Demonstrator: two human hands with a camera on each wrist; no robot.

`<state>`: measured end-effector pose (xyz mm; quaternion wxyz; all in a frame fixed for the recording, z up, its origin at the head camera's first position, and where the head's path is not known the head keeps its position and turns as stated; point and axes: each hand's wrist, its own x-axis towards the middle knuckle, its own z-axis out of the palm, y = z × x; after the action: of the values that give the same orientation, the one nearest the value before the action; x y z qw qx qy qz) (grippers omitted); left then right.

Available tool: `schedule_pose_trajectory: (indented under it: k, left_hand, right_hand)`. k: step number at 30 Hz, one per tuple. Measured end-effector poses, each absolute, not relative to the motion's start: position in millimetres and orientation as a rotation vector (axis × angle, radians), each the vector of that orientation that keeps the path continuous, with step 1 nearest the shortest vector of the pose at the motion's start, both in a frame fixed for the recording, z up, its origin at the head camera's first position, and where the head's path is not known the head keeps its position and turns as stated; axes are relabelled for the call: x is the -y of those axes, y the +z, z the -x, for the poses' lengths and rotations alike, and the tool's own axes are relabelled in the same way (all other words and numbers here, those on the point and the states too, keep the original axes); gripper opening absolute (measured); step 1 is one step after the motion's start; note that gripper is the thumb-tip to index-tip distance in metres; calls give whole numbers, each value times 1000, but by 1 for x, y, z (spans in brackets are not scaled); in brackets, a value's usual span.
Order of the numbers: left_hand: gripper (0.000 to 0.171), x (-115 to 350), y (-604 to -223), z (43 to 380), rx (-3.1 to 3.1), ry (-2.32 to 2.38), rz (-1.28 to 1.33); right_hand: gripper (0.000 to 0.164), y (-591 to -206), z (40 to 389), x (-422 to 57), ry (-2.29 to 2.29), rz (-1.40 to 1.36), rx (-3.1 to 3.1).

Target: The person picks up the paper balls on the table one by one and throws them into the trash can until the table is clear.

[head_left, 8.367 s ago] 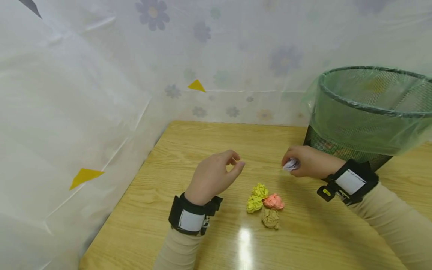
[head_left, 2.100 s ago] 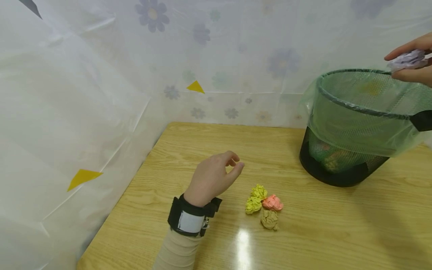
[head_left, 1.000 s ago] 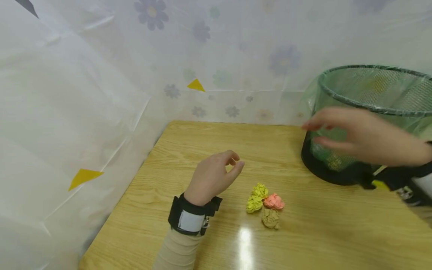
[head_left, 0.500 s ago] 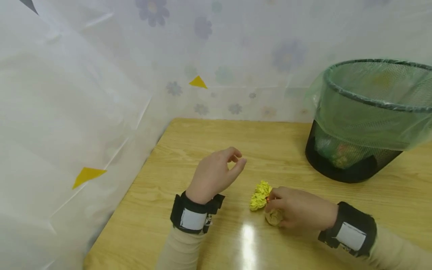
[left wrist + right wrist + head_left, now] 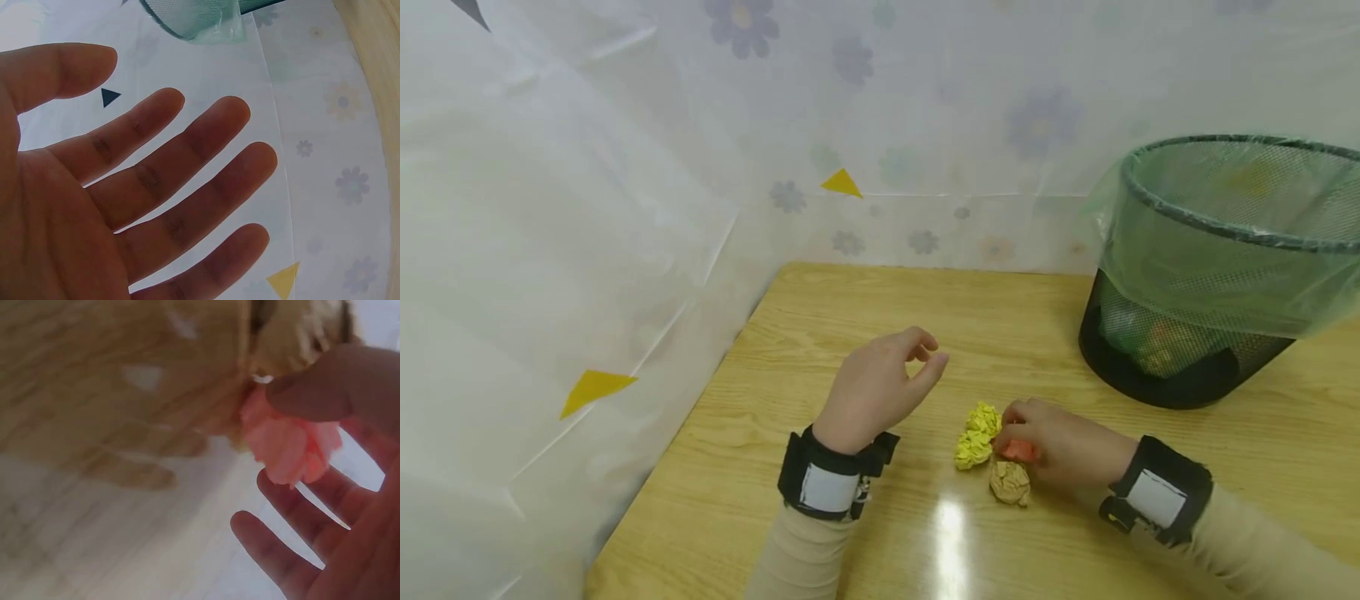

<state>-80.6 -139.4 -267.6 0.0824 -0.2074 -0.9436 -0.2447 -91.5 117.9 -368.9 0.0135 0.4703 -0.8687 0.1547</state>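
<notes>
My right hand [image 5: 1067, 442] pinches a pink crumpled paper ball [image 5: 1021, 451] low over the table. In the right wrist view the thumb lies over the pink ball [image 5: 287, 447], fingers under it. Just in front sits a tan crumpled paper ball [image 5: 1010, 483]. Two yellow crumpled paper balls [image 5: 977, 435] lie touching each other, by my right fingertips. My left hand [image 5: 876, 387] holds nothing and hovers left of the balls with loosely bent fingers; the left wrist view shows its bare palm [image 5: 62, 219].
A black mesh bin [image 5: 1225, 279] lined with a green plastic bag stands at the back right, with coloured contents showing through its mesh. Flower-patterned white sheeting [image 5: 940, 125] walls the back and left of the wooden table [image 5: 850, 308]. Yellow triangles mark the sheeting.
My right hand carried a white paper ball over the bin, came back without it, and reached down to the balls. It now grips the pink one. My left hand stayed put.
</notes>
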Motion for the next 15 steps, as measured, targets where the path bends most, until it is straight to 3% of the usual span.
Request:
schedule_pose_trajectory:
  k: [15]
  left_hand:
    - [32,138,-270,82,2813,-720,631]
  right_hand:
    - [44,-370,96,-123,585,-1443,2861]
